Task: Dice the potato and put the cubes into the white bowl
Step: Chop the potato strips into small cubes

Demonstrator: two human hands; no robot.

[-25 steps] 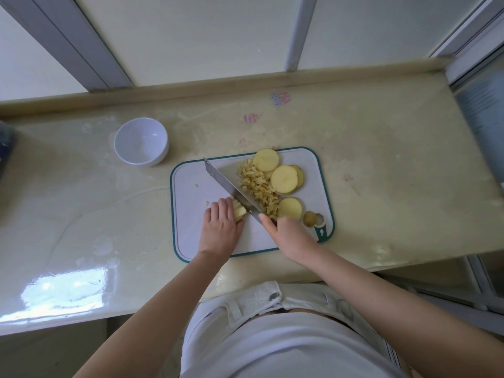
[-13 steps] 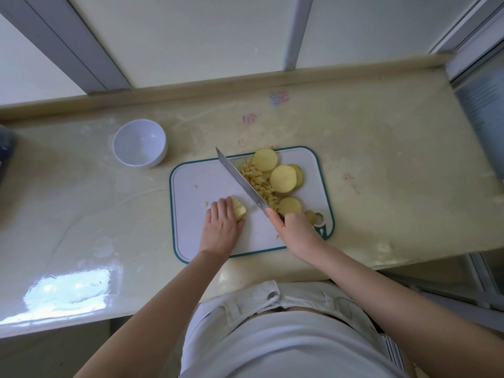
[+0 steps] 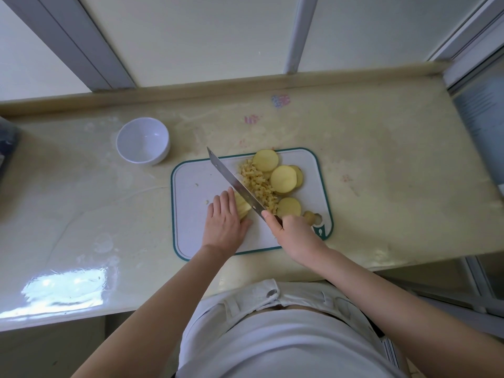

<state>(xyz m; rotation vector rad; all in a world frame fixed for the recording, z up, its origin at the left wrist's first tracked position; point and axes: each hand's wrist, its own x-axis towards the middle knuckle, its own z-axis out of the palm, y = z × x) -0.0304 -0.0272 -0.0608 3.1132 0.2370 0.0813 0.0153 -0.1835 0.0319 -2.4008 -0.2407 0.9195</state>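
Note:
A white cutting board (image 3: pixel 191 192) with a green rim lies mid-counter. My left hand (image 3: pixel 224 222) presses down on a stack of potato strips (image 3: pixel 243 209), fingers fairly straight over it. My right hand (image 3: pixel 292 236) grips the handle of a long knife (image 3: pixel 234 181), whose blade slants up-left beside the strips. A heap of small potato cubes (image 3: pixel 259 186) lies right of the blade. Several round potato slices (image 3: pixel 283 178) sit behind and beside the heap. The white bowl (image 3: pixel 142 140) stands empty on the counter, left of the board.
A small potato end piece (image 3: pixel 311 216) lies by the board's handle hole. The pale counter (image 3: pixel 381 186) ends at a raised back ledge (image 3: pixel 191 91) under a window. A dark object (image 3: pixel 6 137) shows at the far left edge.
The knife swung right and lifted, then came back left beside the strips. My left hand stayed on the potato piece, shifting only slightly.

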